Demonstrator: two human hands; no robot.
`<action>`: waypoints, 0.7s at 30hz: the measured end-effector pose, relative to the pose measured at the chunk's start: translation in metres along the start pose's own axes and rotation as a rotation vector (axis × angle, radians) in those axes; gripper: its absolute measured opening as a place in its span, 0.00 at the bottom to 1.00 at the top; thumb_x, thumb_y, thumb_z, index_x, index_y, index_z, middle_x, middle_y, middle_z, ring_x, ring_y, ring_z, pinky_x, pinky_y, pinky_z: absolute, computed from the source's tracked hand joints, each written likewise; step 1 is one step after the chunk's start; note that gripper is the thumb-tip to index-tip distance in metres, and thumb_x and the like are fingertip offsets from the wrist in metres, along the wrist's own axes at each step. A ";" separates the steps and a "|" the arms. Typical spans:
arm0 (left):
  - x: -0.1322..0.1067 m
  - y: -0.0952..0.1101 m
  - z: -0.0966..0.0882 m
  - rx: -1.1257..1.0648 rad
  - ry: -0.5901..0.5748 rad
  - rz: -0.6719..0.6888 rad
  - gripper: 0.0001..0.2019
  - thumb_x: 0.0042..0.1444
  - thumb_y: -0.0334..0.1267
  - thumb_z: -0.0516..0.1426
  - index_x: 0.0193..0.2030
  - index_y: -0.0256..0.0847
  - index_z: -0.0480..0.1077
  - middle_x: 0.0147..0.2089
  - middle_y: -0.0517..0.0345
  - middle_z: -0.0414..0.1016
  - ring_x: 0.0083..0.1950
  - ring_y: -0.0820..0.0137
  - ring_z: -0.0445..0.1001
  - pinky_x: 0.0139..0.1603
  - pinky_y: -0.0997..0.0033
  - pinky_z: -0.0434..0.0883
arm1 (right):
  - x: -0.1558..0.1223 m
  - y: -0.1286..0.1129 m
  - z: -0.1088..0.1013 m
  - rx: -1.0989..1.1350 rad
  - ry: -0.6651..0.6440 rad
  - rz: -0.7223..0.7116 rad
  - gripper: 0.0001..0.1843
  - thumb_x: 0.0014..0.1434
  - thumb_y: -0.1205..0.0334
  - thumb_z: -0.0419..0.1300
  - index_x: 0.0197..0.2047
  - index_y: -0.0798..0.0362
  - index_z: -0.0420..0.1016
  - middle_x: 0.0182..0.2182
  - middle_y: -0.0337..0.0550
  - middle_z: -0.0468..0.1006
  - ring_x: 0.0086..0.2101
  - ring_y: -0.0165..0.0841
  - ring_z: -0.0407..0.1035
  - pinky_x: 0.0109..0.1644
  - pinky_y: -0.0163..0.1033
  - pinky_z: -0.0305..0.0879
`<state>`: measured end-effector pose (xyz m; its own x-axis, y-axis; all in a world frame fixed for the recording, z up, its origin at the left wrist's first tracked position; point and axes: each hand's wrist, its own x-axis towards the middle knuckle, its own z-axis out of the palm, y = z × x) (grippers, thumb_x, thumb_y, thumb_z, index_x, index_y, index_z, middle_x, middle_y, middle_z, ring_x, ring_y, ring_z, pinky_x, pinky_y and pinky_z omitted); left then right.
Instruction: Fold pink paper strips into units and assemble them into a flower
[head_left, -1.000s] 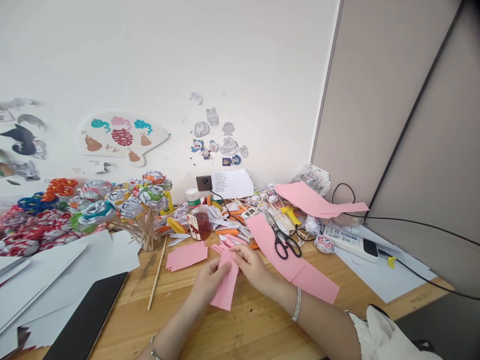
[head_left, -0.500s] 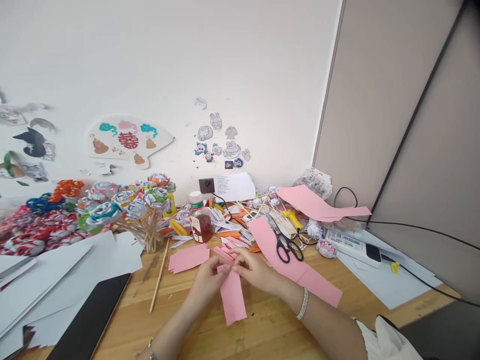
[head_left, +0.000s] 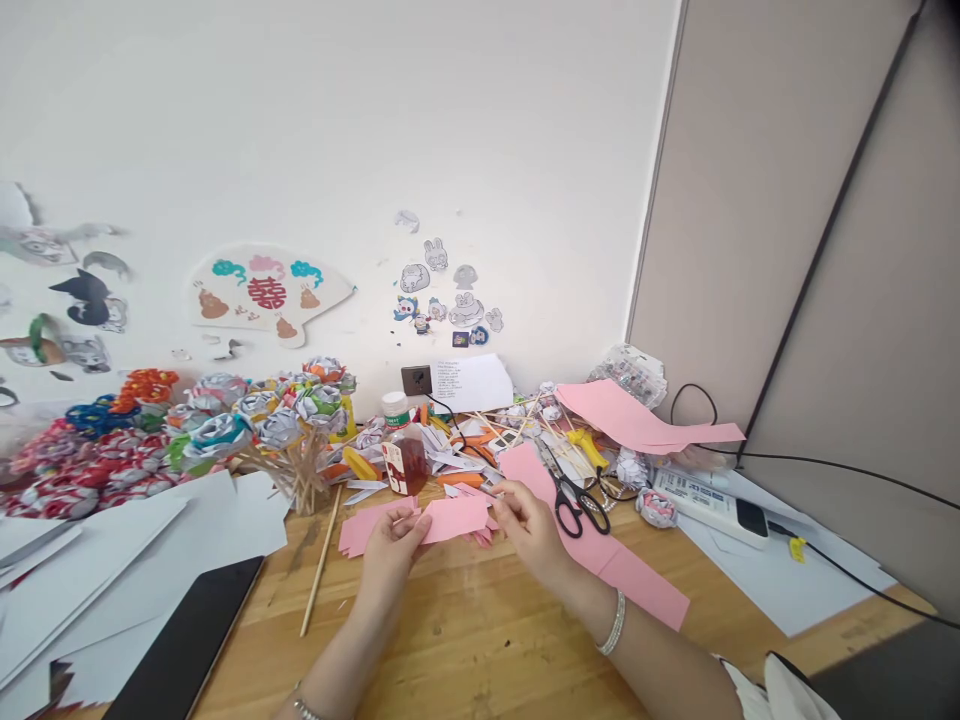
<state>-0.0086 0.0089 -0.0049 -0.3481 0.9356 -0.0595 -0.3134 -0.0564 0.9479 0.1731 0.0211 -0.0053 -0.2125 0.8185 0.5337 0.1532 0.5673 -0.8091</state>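
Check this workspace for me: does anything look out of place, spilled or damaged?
I see no spill. The paper scraps heaped beside and behind the capped bottle look messy, and a pink-and-white paper rose lies on the right, oddly apart from the bunched paper flowers at left.

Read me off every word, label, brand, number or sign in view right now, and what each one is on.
"囍", in red, on the fan-shaped cutout on the wall.
Several lines of small print on the white sheet by the wall: too small to read.
Lettering on the green band and the white label of the bottle: too blurred to read.
Fine print on the white device at right: too small to read.
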 end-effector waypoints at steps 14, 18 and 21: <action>-0.006 -0.005 0.001 0.081 -0.305 -0.180 0.14 0.35 0.42 0.65 0.27 0.34 0.72 0.24 0.59 0.75 0.27 0.72 0.73 0.28 0.76 0.68 | 0.003 0.000 0.000 -0.195 -0.176 -0.118 0.10 0.55 0.63 0.54 0.40 0.51 0.71 0.33 0.41 0.74 0.31 0.30 0.67 0.34 0.33 0.62; -0.008 -0.003 0.002 0.013 -0.326 -0.171 0.16 0.37 0.41 0.65 0.33 0.36 0.71 0.30 0.57 0.77 0.31 0.71 0.74 0.33 0.75 0.70 | -0.002 0.005 0.004 -0.333 -0.285 -0.261 0.12 0.55 0.66 0.53 0.42 0.49 0.72 0.30 0.39 0.75 0.29 0.29 0.67 0.34 0.33 0.61; -0.009 -0.003 0.004 0.006 -0.371 -0.186 0.16 0.39 0.42 0.64 0.34 0.37 0.69 0.31 0.57 0.77 0.31 0.71 0.75 0.33 0.74 0.71 | -0.004 0.009 0.008 -0.396 -0.322 -0.319 0.14 0.55 0.67 0.53 0.44 0.48 0.71 0.31 0.41 0.76 0.31 0.31 0.67 0.35 0.34 0.60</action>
<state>-0.0004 0.0022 -0.0063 0.0562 0.9919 -0.1141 -0.3354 0.1264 0.9336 0.1672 0.0219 -0.0169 -0.5792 0.5689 0.5838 0.3683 0.8216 -0.4352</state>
